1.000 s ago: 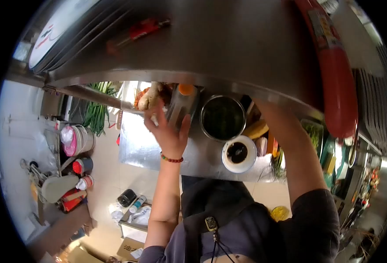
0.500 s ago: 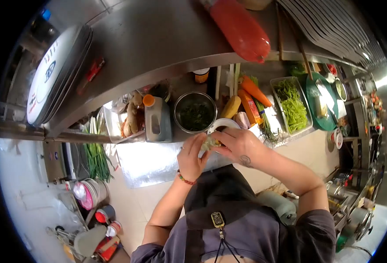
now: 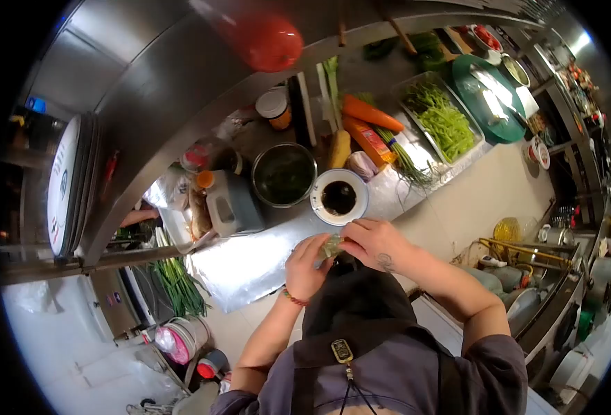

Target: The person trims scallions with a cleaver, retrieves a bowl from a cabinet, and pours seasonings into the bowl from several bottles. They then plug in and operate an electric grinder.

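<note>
While my left hand (image 3: 305,268) and right hand (image 3: 376,243) pinch a greenish bit (image 3: 330,247) near the bowl (image 3: 360,200), I'm mid-handling, I guess. Next move calls for a steady grip.

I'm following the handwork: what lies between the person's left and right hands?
The head view shows a small pale-green item there, held by the left hand and right hand; it is too small to identify.

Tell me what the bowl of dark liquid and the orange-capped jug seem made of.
The bowl looks like glossy glazed ceramic, white with a bluish rim, though melamine is possible. The jug seems smooth, cloudy plastic, with a handle opening moulded into its body.
</note>
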Demonstrator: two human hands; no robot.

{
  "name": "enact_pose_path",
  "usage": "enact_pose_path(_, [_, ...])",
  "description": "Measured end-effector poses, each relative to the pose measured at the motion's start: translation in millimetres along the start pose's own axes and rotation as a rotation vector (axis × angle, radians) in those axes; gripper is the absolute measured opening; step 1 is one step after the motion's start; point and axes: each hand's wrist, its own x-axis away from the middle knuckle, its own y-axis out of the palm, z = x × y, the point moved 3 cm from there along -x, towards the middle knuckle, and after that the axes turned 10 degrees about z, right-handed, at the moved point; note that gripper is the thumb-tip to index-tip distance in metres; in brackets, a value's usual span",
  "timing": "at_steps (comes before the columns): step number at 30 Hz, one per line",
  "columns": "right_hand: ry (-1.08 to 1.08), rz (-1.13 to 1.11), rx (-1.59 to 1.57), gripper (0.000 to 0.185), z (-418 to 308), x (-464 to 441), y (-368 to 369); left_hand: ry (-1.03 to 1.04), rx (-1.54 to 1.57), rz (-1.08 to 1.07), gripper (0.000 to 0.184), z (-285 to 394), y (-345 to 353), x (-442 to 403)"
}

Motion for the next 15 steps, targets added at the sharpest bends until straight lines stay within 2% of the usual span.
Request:
enact_pose_path(3, [0.005, 0.011, -0.107, 0.017, 6.9, 7.3, 0.5, 0.002, -0.013, -0.092, 0.045, 3.0, 0.0, -2.5])
enact_pose_path(8, [-0.107, -0.022, -0.181, 0.018, 15.6, 17.8, 7.3, -0.026, 0.009, -0.275, 0.044, -0.4, -2.2, -2.3])
enact_pose_path(12, [-0.228, 0.001, -0.224, 0.021, 17.3, 16.6, 4.8, -0.002, 0.041, -0.293, 0.043, -5.0, -4.4, -6.4])
enact_pose_path(14, [-0.068, 0.154, -0.191, 0.023, 15.6, 14.8, -2.6, -0.018, 0.003, -0.292, 0.043, -4.0, -6.8, -10.4])
enact_pose_path(15, [-0.067, 0.154, -0.195, 0.023, 14.0, 13.0, -5.2, -0.020, 0.000, -0.293, 0.043, -3.3, -6.7, -11.7])
